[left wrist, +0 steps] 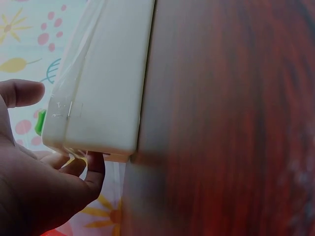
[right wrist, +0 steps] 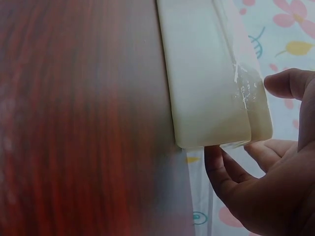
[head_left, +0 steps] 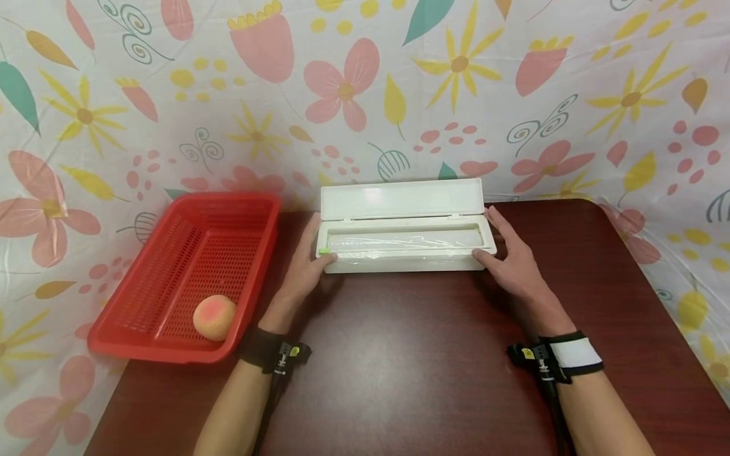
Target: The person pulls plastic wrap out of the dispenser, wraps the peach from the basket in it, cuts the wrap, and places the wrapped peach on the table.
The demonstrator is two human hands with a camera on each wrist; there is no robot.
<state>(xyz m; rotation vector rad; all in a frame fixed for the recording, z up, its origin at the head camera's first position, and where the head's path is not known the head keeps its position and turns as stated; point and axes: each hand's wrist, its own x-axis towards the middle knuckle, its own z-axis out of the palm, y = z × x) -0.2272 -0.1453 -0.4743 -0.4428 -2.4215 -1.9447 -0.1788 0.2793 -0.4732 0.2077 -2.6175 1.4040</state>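
Observation:
A white cling film dispenser (head_left: 410,261) lies on the brown table, its lid (head_left: 402,201) raised at the back. Inside it shows a roll of clear film (head_left: 406,239), and film is drawn over the front edge. A small green slider (left wrist: 40,123) sits at its left end. My left hand (head_left: 303,269) holds that end, thumb near the front corner and fingers along the side. At the opposite end my right hand (head_left: 516,263) grips in the same way, its curled fingers (right wrist: 216,169) against the end face in the right wrist view.
Left of my left arm, a red plastic basket (head_left: 165,351) stands on the table with a peach (head_left: 214,317) in its front corner. A flowered cloth (head_left: 353,145) hangs behind the table (head_left: 393,354). Both wrists wear straps (head_left: 576,354) with cameras and cables.

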